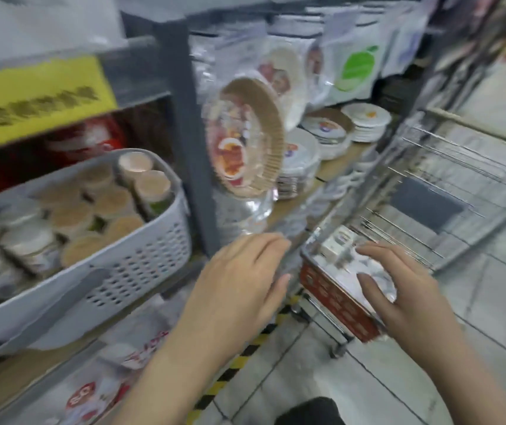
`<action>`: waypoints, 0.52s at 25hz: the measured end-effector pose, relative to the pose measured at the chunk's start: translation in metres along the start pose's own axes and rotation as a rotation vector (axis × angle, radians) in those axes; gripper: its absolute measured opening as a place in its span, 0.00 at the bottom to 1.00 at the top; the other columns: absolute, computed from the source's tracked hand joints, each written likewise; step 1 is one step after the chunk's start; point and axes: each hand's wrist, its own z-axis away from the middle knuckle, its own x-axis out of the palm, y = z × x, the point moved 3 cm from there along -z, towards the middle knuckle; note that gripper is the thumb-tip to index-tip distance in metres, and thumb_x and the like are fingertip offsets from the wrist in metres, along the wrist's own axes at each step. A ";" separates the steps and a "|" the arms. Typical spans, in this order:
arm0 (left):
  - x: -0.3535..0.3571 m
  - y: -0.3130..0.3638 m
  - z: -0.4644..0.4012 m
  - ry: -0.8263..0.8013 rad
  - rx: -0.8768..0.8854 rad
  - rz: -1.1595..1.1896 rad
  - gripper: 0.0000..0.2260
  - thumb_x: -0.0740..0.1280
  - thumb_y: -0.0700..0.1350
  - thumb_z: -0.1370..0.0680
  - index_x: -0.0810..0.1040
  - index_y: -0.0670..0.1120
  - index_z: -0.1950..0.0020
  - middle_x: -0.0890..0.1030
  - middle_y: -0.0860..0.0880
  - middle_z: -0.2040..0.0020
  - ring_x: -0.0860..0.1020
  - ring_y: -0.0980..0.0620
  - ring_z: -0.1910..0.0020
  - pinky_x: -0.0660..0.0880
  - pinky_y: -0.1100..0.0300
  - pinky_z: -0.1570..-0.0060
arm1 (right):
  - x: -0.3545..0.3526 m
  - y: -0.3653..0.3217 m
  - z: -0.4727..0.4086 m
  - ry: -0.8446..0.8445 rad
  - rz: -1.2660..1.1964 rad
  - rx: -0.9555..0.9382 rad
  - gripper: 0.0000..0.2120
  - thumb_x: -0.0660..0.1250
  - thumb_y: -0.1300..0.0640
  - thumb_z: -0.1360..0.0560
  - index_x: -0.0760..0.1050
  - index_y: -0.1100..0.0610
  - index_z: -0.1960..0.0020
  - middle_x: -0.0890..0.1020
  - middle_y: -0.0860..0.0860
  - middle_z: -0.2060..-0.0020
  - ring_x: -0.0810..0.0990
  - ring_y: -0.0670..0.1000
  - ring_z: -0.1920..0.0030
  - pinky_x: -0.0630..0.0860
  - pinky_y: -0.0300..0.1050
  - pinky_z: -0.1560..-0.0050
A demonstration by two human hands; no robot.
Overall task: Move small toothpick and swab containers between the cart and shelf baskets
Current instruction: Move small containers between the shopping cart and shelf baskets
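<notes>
A grey perforated basket [141,259] on the left shelf holds several round toothpick and swab containers [150,182] with tan and white tops. To the right stands a wire shopping cart [447,191] with a red panel [337,305] at its near end. Small white containers [337,243] lie in the cart's near corner. My left hand [239,286] hovers between basket and cart, fingers relaxed, holding nothing. My right hand [405,296] reaches over the cart's near corner with fingers spread above a white container [377,277]; the blurred frame does not show whether they grip it.
Stacks of paper plates [365,121] and a hanging brown-rimmed plate pack [245,139] fill the shelf beyond the grey upright post [184,124]. A yellow sign [37,99] hangs above the basket. Packaged goods lie on the lower shelf [98,391]. Yellow-black tape [239,360] marks the tiled floor.
</notes>
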 end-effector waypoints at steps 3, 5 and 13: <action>0.055 0.029 -0.018 -0.140 0.082 0.087 0.16 0.58 0.52 0.24 0.76 0.48 0.41 0.80 0.52 0.44 0.76 0.53 0.45 0.69 0.63 0.47 | -0.014 0.061 0.049 -0.022 0.078 0.255 0.13 0.69 0.60 0.26 0.76 0.54 0.42 0.77 0.45 0.47 0.78 0.53 0.45 0.68 0.44 0.50; 0.087 0.047 -0.030 -0.213 0.101 0.112 0.17 0.56 0.54 0.24 0.75 0.49 0.40 0.79 0.53 0.45 0.77 0.53 0.47 0.71 0.63 0.51 | -0.019 0.096 0.077 -0.079 0.114 0.371 0.12 0.68 0.57 0.25 0.76 0.52 0.42 0.75 0.41 0.48 0.78 0.52 0.45 0.71 0.45 0.49; 0.193 0.094 -0.076 -0.377 -0.110 0.211 0.19 0.59 0.53 0.20 0.68 0.52 0.29 0.72 0.56 0.33 0.70 0.57 0.35 0.66 0.64 0.41 | -0.031 0.203 0.109 -0.304 0.040 0.565 0.12 0.64 0.52 0.22 0.73 0.47 0.38 0.76 0.41 0.44 0.74 0.44 0.41 0.66 0.34 0.45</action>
